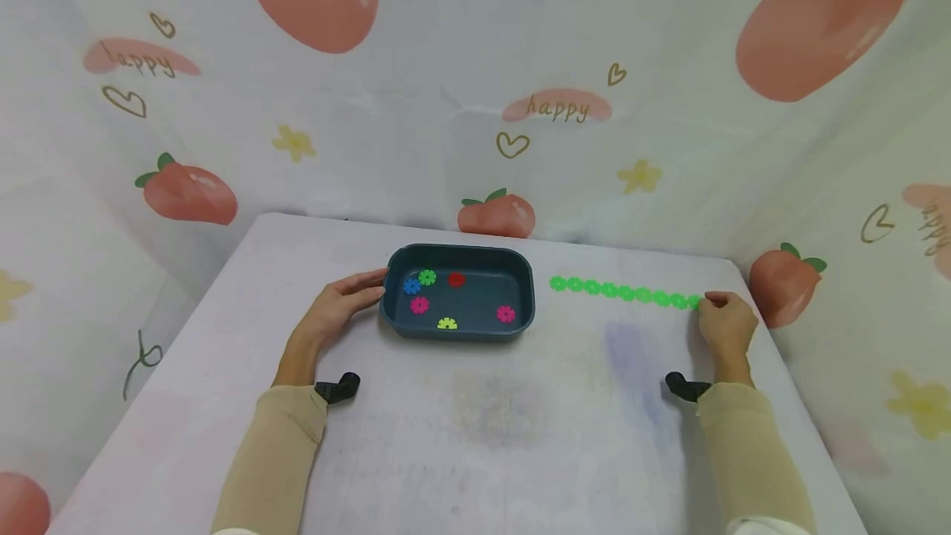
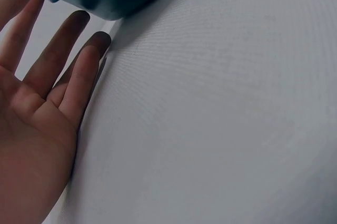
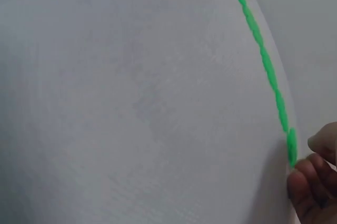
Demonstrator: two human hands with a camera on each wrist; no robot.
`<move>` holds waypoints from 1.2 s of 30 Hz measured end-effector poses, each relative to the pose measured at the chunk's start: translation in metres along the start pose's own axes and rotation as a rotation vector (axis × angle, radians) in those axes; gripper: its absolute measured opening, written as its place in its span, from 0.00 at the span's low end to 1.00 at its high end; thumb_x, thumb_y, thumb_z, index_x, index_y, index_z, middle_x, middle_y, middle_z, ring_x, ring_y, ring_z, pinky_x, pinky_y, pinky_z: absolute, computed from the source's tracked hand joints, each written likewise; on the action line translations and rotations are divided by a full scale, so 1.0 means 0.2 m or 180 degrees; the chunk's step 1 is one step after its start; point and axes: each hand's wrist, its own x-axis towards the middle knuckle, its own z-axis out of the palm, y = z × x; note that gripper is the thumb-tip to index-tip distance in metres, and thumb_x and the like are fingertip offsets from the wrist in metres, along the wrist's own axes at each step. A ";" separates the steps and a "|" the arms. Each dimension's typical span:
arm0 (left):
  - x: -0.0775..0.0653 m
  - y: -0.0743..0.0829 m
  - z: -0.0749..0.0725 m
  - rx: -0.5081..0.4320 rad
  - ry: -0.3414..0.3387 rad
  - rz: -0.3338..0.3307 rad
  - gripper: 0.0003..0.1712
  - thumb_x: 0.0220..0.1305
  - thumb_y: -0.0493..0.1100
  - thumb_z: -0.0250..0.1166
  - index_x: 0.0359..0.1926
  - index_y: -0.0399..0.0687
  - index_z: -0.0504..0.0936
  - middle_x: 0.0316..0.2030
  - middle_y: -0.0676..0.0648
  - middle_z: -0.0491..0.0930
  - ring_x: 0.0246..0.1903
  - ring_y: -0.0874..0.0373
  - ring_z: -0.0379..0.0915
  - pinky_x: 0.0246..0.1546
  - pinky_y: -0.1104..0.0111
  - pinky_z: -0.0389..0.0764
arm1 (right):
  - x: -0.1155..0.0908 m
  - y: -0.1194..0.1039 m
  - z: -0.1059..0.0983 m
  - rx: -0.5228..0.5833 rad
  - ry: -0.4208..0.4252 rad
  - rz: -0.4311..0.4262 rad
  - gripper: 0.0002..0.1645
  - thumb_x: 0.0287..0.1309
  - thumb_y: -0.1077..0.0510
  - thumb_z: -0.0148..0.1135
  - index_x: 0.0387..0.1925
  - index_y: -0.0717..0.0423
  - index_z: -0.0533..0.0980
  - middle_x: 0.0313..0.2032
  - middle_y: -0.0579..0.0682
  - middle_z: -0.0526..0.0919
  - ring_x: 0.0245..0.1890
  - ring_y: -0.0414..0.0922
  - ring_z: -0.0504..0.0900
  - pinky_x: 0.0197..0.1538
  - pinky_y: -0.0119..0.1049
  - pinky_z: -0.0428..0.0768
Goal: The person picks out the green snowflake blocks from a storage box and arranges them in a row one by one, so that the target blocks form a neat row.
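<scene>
A dark blue-grey rectangular tray [image 1: 458, 333] stands on the table with several toothed plastic discs in it. My left hand [image 1: 336, 310] is at its left end, its fingers extended and fingertips against the rim. In the left wrist view the palm faces the tray's side [image 2: 110, 2]. To the right, bright green snowflake discs [image 1: 609, 290] lie edge to edge in a slanting row. My right hand [image 1: 726, 324] is at the right end of this row, its fingertips close by the last green disc [image 3: 292, 147]. A gap shows between the thumb and that disc in the right wrist view.
Inside the tray are a blue disc [image 1: 412, 286], a green disc [image 1: 427, 277], a red disc [image 1: 456, 280], two pink discs and a yellow disc [image 1: 447, 324] at the front wall. A fruit-printed curtain [image 1: 416, 106] hangs behind the white table [image 1: 490, 469].
</scene>
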 end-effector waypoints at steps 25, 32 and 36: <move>-0.02 -0.02 -0.01 -0.0018 -0.0066 -0.0053 0.39 0.63 0.61 0.71 0.72 0.57 0.73 0.73 0.51 0.70 0.72 0.57 0.65 0.76 0.58 0.65 | -0.14 -0.31 0.09 -0.1195 -0.0740 -0.1308 0.46 0.74 0.29 0.38 0.78 0.56 0.54 0.80 0.65 0.44 0.77 0.77 0.34 0.68 0.85 0.37; -0.02 0.00 0.00 -0.0019 -0.0075 -0.0002 0.38 0.64 0.60 0.70 0.72 0.57 0.73 0.73 0.50 0.71 0.74 0.54 0.63 0.77 0.55 0.63 | -0.18 -0.37 0.13 -0.1360 -0.0993 -0.1450 0.54 0.71 0.22 0.31 0.81 0.54 0.44 0.81 0.66 0.33 0.76 0.78 0.23 0.64 0.87 0.28; -0.01 0.00 0.00 -0.0017 -0.0058 0.0013 0.37 0.64 0.60 0.70 0.71 0.57 0.73 0.72 0.50 0.72 0.73 0.55 0.65 0.77 0.55 0.64 | -0.21 -0.43 0.16 -0.1386 -0.1061 -0.1558 0.56 0.70 0.21 0.30 0.82 0.53 0.41 0.81 0.64 0.30 0.76 0.76 0.20 0.65 0.85 0.25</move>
